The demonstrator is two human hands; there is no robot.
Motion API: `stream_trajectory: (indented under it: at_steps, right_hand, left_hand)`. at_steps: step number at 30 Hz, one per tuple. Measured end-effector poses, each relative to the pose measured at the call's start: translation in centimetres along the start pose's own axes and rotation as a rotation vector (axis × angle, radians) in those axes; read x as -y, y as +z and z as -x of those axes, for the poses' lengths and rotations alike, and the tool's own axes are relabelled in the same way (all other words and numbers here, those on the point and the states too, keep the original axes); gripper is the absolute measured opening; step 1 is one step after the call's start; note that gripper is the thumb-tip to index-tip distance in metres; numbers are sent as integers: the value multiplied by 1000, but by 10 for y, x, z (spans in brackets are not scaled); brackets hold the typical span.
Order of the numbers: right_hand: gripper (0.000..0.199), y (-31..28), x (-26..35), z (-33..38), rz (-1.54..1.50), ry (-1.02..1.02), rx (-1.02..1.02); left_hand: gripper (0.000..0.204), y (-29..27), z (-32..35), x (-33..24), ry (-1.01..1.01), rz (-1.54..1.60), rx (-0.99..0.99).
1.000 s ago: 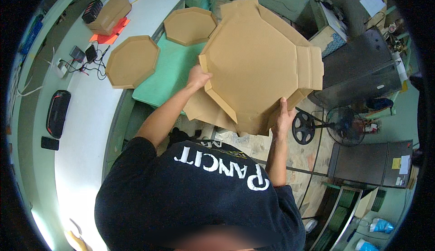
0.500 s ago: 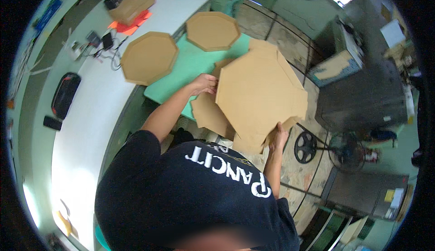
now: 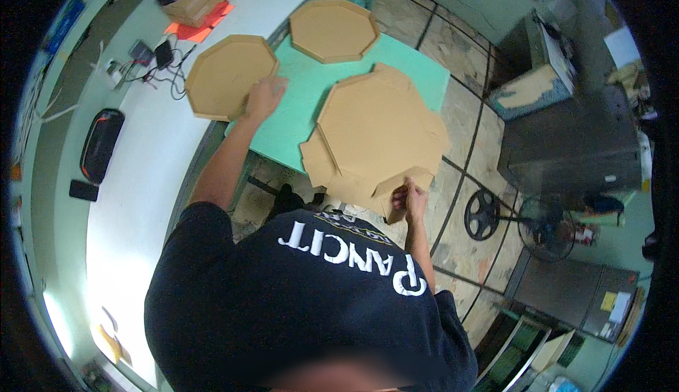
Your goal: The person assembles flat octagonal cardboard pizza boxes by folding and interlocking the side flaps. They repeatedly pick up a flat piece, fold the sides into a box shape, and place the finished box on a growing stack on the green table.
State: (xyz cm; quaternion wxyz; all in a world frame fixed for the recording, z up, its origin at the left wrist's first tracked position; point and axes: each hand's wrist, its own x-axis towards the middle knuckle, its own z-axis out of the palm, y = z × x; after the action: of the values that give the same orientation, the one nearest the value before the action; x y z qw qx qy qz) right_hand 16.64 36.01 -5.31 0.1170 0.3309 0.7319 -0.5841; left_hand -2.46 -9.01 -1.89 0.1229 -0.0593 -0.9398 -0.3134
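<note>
Lowered since the earlier frame, your flat box blank [image 3: 378, 134] now lies on the green bench [image 3: 300, 91], right fingers [image 3: 404, 195] pinching its near flap, left hand [image 3: 264, 97] spread on the left tray [image 3: 228, 75].

Matt brown cardboard box blank [image 3: 378, 127] lies on a smooth green tabletop [image 3: 304, 102].

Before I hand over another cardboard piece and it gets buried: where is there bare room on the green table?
Free: the green table strip right of the far octagonal tray, and the patch between the left hand and the flat box blank. The white counter nearer the person is bare too. Crowded: the near edge, where the right hand holds the blank.
</note>
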Motion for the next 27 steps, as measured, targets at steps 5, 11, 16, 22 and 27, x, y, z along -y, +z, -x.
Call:
stream_trajectory:
  at_steps: [5,11,16,22,27]
  right_hand:
    - [28,-17,15,18,1011,-1218,-207]
    - [25,-3,38,-20,1030,-1251,239]
    - [18,23,37,-42,831,-1138,297]
    - [36,23,17,-26,1027,-1354,106]
    - [97,18,13,17,1338,-1235,142]
  left_hand:
    - [27,53,64,-78,676,168,479]
    - [22,86,87,-91,716,60,698]
    - [17,93,90,-97,567,16,716]
    - [18,104,107,-98,459,93,546]
    - [26,102,117,-91,708,110,386]
